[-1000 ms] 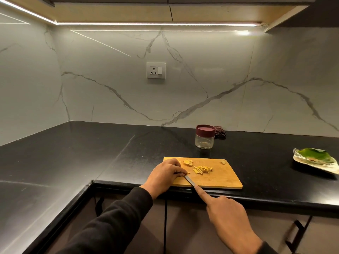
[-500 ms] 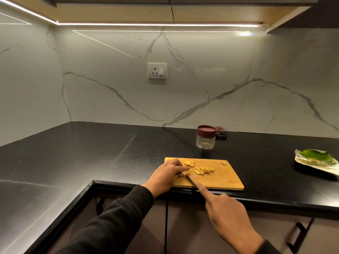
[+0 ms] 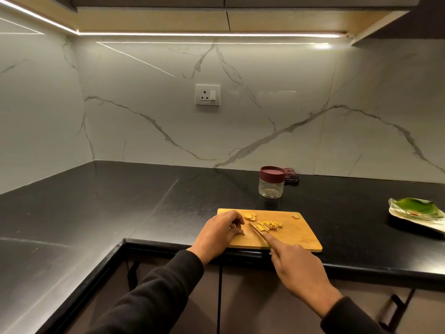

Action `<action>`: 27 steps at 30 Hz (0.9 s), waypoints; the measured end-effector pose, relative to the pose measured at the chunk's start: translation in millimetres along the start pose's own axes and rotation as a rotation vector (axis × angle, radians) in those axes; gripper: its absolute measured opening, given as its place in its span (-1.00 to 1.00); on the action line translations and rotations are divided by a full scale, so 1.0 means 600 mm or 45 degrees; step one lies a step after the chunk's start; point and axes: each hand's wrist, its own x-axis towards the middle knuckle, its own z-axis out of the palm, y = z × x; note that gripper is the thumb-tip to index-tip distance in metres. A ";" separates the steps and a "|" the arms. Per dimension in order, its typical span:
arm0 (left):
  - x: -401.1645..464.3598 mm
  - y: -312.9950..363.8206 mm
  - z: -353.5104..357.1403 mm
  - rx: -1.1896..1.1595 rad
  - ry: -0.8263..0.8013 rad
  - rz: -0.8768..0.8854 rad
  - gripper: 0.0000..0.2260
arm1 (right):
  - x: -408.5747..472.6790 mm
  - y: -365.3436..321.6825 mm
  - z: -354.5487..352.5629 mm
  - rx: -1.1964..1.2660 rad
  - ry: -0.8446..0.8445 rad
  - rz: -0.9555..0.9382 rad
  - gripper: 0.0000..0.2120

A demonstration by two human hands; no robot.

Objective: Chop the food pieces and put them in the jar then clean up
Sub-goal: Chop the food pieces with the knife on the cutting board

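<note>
On the black, faintly speckled stone countertop (image 3: pixel 120 213), a rectangular wooden cutting board (image 3: pixel 298 235) with rounded corners lies flat, its near long edge close to the counter's front lip. The board surface is smooth and honey-coloured.

Pale yellow food is distributed across the board in three groups: a loose heap of thin chopped strips (image 3: pixel 269 225) near the centre, a few uncut rounded slices (image 3: pixel 249 215) near the far edge, and a single small piece (image 3: pixel 295 215) toward the far right.

The left hand (image 3: pixel 218 233) rests on the left portion of the board, fingers curled under. A small pale fragment shows at its fingertips; whether it is pinched cannot be determined.

The right hand (image 3: pixel 296 268) grips a knife (image 3: pixel 257 232), with the index finger extended along the spine of the narrow metal blade. The handle is concealed inside the hand. The blade tip sits on the board between the left hand and the strips.

Behind the board stands a short cylindrical clear jar (image 3: pixel 271 185), empty, with a maroon lid (image 3: pixel 272 174) fitted. A dark checked cloth (image 3: pixel 291 174) lies just behind the jar, against the glossy veined marble backsplash (image 3: pixel 144 116). Well to the right sits a shiny plate (image 3: pixel 419 216) bearing a green leaf-like item.
</note>
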 end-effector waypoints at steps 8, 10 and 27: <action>-0.004 -0.004 0.000 -0.041 0.081 -0.010 -0.83 | -0.013 -0.022 0.011 0.030 0.012 -0.060 -0.48; -0.003 -0.004 0.001 -0.036 0.099 -0.024 -0.81 | -0.012 -0.027 0.016 0.028 0.002 -0.058 -0.49; -0.004 -0.008 0.004 -0.028 0.107 -0.021 -0.82 | -0.010 0.009 0.008 0.015 0.044 0.084 -0.50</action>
